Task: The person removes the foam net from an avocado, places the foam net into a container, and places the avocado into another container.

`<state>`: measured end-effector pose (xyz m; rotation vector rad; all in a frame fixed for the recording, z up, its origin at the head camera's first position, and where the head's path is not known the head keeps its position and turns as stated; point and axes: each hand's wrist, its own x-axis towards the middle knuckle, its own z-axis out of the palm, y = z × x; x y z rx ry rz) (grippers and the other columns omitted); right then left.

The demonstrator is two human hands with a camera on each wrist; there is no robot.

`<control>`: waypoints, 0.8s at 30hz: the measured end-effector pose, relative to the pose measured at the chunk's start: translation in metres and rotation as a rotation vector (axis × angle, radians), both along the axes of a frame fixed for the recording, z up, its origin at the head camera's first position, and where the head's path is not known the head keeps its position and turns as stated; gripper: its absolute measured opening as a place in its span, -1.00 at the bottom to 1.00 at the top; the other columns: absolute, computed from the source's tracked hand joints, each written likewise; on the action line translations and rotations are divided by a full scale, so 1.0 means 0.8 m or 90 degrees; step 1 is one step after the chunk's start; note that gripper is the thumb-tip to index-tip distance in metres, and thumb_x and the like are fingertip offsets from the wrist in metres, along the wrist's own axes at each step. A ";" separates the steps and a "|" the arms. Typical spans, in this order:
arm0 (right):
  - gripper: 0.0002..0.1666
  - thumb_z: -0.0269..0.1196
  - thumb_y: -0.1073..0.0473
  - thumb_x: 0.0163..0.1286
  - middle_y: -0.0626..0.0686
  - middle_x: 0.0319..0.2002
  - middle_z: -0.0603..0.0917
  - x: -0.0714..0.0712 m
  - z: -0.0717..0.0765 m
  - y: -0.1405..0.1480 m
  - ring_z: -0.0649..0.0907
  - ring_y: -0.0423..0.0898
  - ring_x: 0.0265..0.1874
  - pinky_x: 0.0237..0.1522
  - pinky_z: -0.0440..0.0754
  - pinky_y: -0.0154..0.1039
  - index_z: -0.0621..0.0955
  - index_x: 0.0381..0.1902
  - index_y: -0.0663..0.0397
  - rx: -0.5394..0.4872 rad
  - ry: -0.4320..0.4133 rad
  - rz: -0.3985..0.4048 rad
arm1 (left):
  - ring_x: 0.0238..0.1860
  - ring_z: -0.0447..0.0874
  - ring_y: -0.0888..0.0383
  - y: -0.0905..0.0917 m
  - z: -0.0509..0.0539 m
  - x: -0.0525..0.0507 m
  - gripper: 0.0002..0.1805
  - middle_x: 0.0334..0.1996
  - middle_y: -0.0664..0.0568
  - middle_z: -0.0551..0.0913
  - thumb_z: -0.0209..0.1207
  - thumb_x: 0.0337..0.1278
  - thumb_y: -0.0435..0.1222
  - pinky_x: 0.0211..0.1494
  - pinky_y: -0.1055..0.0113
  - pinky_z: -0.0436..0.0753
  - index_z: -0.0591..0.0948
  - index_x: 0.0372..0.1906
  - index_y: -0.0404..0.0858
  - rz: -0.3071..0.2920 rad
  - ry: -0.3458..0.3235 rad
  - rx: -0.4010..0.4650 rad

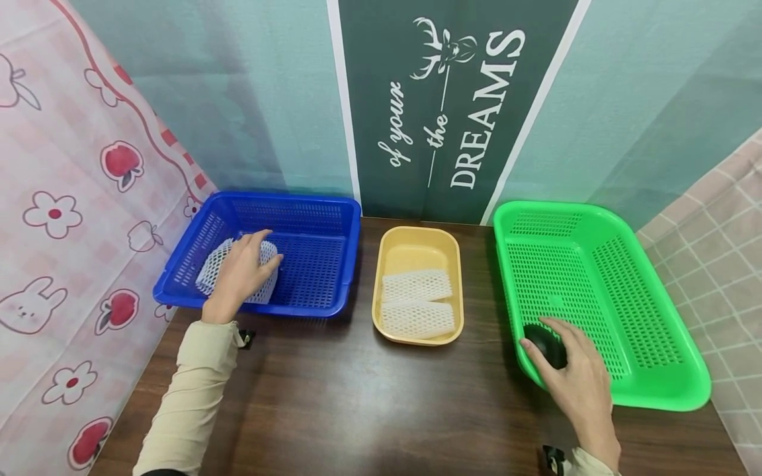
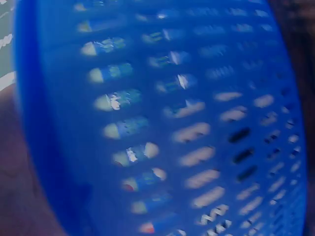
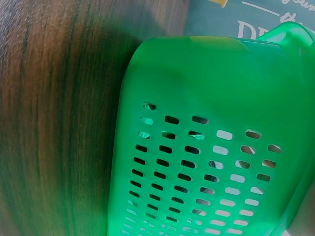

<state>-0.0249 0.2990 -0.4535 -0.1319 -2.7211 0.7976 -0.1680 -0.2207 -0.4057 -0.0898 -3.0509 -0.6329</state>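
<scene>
In the head view, my left hand point(image 1: 241, 271) is over the left part of the blue basket point(image 1: 351, 258), thumb and fingers apart. Beneath it lie white foam nets point(image 1: 214, 266), partly covered by the hand; whether it touches them I cannot tell. My right hand point(image 1: 577, 377) holds a dark oval object point(image 1: 544, 345) between thumb and fingers at the near left corner of the green basket point(image 1: 649, 284). The wrist views mostly show the outer walls of the blue basket point(image 2: 64, 118) and the green basket point(image 3: 197, 73), which hide both hands' fingers.
A yellow tray point(image 1: 417, 254) stands between the baskets on the dark wooden table point(image 1: 369, 403), with two white foam nets point(image 1: 417, 301) inside. Behind hangs a teal curtain with lettering point(image 1: 488, 112). A pink patterned cloth point(image 1: 53, 211) is at the left, a checked one point(image 1: 732, 251) at the right.
</scene>
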 end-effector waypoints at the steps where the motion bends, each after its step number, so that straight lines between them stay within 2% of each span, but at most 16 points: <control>1: -0.38 0.42 -0.07 0.23 0.21 0.20 0.59 0.000 0.000 0.000 0.52 0.31 0.18 -0.03 0.45 0.31 0.59 0.22 -0.01 0.000 0.000 0.000 | 0.33 0.30 -0.41 -0.002 -0.003 -0.001 -0.30 0.34 -0.45 0.34 0.16 0.33 -0.15 0.31 -0.31 0.34 0.27 0.45 -0.37 0.001 -0.004 -0.004; 8: -0.38 0.41 -0.08 0.24 0.21 0.21 0.58 0.000 0.000 -0.001 0.51 0.32 0.18 -0.03 0.44 0.31 0.59 0.22 -0.02 -0.001 -0.009 0.000 | 0.29 0.32 -0.41 -0.020 -0.020 -0.005 -0.28 0.29 -0.49 0.36 0.21 0.27 -0.18 0.30 -0.29 0.35 0.28 0.42 -0.42 0.012 -0.017 -0.034; 14: -0.38 0.41 -0.09 0.24 0.21 0.21 0.58 0.000 0.000 -0.001 0.51 0.31 0.19 -0.03 0.44 0.31 0.59 0.23 -0.04 0.001 -0.014 -0.003 | 0.29 0.26 -0.50 -0.031 -0.031 -0.002 -0.23 0.29 -0.57 0.29 0.22 0.26 -0.17 0.30 -0.33 0.32 0.22 0.41 -0.50 0.046 -0.060 -0.050; 18: -0.38 0.40 -0.09 0.24 0.21 0.22 0.58 0.000 0.001 -0.001 0.51 0.31 0.19 -0.04 0.44 0.31 0.58 0.23 -0.05 0.002 -0.015 -0.004 | 0.18 0.34 -0.50 -0.032 -0.035 -0.001 -0.25 0.15 -0.59 0.35 0.21 0.26 -0.10 0.20 -0.31 0.39 0.28 0.25 -0.63 0.071 -0.090 -0.057; 21: -0.38 0.40 -0.09 0.24 0.20 0.22 0.58 0.000 0.001 -0.001 0.51 0.31 0.19 -0.03 0.44 0.30 0.58 0.23 -0.05 0.002 -0.015 -0.004 | 0.13 0.35 -0.47 -0.030 -0.035 -0.002 -0.25 0.11 -0.57 0.36 0.20 0.26 -0.04 0.14 -0.30 0.42 0.31 0.18 -0.64 0.082 -0.119 -0.063; 24: -0.38 0.40 -0.09 0.24 0.20 0.22 0.58 0.000 0.002 -0.001 0.51 0.31 0.19 -0.03 0.44 0.29 0.58 0.23 -0.05 0.002 -0.015 -0.004 | 0.20 0.29 -0.46 -0.029 -0.034 -0.003 -0.19 0.19 -0.59 0.30 0.20 0.26 -0.01 0.17 -0.33 0.40 0.27 0.29 -0.59 0.086 -0.152 -0.061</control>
